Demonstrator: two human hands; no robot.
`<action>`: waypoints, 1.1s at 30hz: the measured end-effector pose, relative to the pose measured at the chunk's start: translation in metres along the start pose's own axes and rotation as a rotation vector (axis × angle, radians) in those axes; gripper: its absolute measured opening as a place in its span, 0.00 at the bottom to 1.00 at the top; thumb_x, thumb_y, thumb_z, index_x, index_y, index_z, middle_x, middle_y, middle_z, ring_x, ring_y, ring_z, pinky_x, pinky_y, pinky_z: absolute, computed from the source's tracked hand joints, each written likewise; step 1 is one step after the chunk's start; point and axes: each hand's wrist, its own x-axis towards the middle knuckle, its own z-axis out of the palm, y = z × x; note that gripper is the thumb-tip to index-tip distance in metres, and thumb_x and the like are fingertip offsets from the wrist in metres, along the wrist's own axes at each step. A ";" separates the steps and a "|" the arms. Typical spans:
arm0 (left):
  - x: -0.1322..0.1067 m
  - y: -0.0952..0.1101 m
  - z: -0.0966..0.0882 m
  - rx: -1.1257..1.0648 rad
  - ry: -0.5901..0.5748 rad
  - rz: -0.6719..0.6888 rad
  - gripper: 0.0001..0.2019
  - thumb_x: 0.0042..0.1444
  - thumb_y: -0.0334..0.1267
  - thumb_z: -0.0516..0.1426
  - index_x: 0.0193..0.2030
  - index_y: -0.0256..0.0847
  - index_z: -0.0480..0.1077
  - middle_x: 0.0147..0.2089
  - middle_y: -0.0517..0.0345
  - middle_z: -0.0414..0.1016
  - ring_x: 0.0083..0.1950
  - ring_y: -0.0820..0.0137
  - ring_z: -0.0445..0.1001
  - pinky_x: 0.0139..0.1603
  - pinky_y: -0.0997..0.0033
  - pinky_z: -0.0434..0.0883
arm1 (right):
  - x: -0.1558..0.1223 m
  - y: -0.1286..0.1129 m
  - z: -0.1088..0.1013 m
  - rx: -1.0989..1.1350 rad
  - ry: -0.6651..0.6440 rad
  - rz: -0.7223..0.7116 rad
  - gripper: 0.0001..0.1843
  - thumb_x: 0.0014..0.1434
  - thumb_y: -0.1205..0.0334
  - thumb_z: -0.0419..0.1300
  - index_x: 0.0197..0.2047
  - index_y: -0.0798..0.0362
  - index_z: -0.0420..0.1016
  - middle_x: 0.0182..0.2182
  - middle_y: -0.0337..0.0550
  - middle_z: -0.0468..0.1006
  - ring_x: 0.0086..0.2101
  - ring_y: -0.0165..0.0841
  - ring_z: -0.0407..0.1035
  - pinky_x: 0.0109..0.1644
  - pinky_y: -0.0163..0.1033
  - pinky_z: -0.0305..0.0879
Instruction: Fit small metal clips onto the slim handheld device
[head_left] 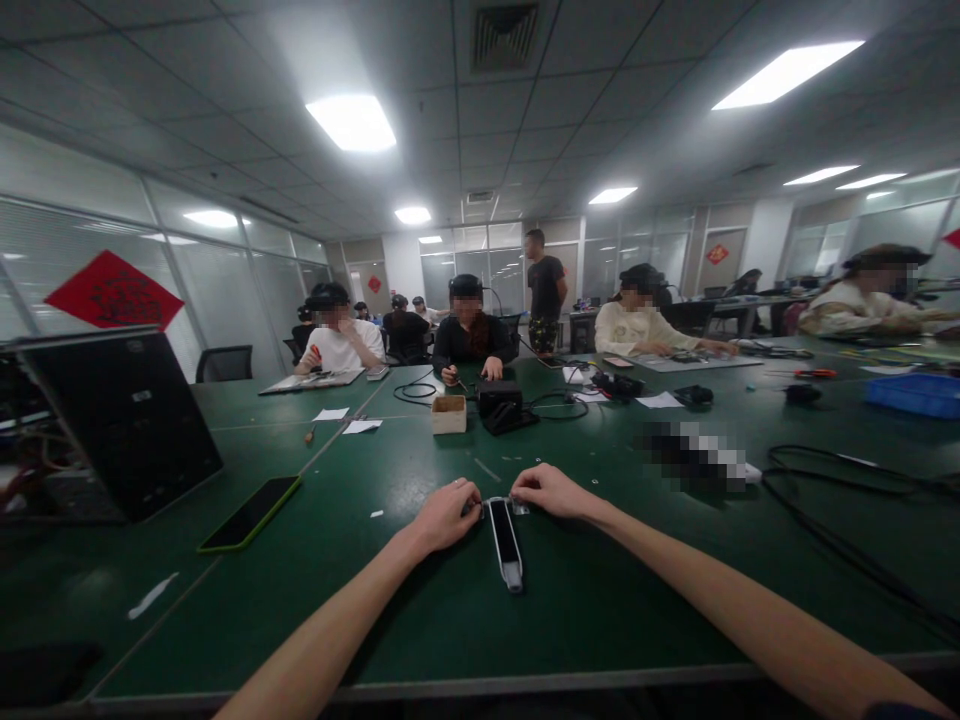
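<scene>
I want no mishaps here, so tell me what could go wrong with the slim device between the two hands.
The slim device lies on the green table with both the left hand and right hand at its far end; its near end looks unheld, so it might swivel or slide if pushed.

A small clear piece sits by the right fingertips and could get mislaid, perhaps mistaken for litter like the white scrap.
</scene>
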 end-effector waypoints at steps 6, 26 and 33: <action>0.000 -0.002 0.002 0.010 0.023 0.032 0.06 0.58 0.37 0.51 0.38 0.40 0.67 0.37 0.57 0.70 0.37 0.69 0.70 0.37 0.72 0.65 | -0.001 -0.001 -0.002 0.057 -0.059 -0.022 0.14 0.54 0.58 0.58 0.41 0.56 0.77 0.37 0.43 0.79 0.37 0.33 0.71 0.44 0.37 0.66; -0.003 0.004 -0.005 0.002 0.012 -0.019 0.08 0.58 0.40 0.51 0.39 0.40 0.68 0.39 0.55 0.70 0.38 0.68 0.70 0.38 0.71 0.65 | -0.009 0.000 -0.022 -0.323 0.078 -0.105 0.13 0.58 0.58 0.55 0.44 0.53 0.74 0.42 0.45 0.74 0.42 0.35 0.68 0.46 0.39 0.64; -0.005 0.010 -0.013 0.021 0.018 -0.032 0.08 0.58 0.39 0.51 0.39 0.39 0.68 0.39 0.54 0.71 0.39 0.68 0.70 0.39 0.70 0.65 | -0.011 0.046 -0.052 -0.561 -0.036 0.084 0.10 0.55 0.63 0.57 0.40 0.52 0.77 0.39 0.46 0.77 0.40 0.36 0.70 0.42 0.37 0.64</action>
